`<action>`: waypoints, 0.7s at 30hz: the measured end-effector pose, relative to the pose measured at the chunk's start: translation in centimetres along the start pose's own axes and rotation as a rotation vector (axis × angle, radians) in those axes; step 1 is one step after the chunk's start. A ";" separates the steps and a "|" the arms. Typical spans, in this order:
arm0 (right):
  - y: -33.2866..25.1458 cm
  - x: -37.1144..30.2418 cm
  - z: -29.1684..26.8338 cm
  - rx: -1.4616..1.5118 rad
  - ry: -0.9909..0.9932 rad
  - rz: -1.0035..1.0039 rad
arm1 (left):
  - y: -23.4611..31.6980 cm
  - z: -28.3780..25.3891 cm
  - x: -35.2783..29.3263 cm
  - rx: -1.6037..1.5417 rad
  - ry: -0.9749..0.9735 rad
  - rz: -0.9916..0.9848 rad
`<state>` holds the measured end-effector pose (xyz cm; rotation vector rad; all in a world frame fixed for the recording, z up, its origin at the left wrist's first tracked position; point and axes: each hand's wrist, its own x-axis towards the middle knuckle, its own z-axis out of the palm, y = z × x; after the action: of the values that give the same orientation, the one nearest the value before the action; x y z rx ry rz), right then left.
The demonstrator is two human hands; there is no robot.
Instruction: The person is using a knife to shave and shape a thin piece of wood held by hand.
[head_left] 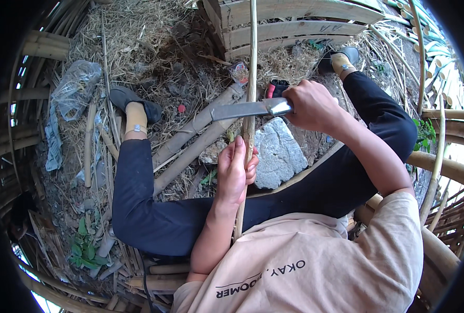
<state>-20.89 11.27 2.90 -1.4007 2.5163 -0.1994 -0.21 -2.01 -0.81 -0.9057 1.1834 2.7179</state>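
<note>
My left hand (pixel 232 172) is wrapped round a long thin wooden stick (pixel 252 52), thumb lying along it. The stick stands nearly upright in the view, its lower end reaching my shirt and its upper end leaving the top edge. My right hand (pixel 313 107) grips a large knife (pixel 237 110) by the handle, which the fingers mostly hide. Its broad grey blade lies crosswise against the stick, just above my left hand, with the tip pointing left. Close below the blade is a grey flat-faced stone (pixel 279 151).
Bamboo poles (pixel 190 138) lie on the straw-strewn ground between my legs. Ahead stands a slatted wooden crate (pixel 294 28). A clear plastic bag (pixel 75 88) lies far left, green plants (pixel 86 250) lower left. Cut bamboo (pixel 441 68) is piled far right. A black-and-red object (pixel 277 89) sits near the knife.
</note>
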 end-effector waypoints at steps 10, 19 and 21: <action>-0.4 -1.6 -0.9 -0.048 -0.001 0.050 | -0.6 -0.1 0.1 0.019 -0.034 0.005; 0.4 -0.6 2.3 0.098 0.031 0.071 | -0.7 -0.2 0.0 -0.015 -0.055 0.011; 0.3 -0.3 2.6 0.118 0.012 0.073 | -0.6 -0.5 0.0 -0.025 -0.065 0.011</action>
<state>-20.22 11.67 0.43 -1.2642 2.5156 -0.3366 0.15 -1.89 -1.50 -0.8094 1.1493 2.7538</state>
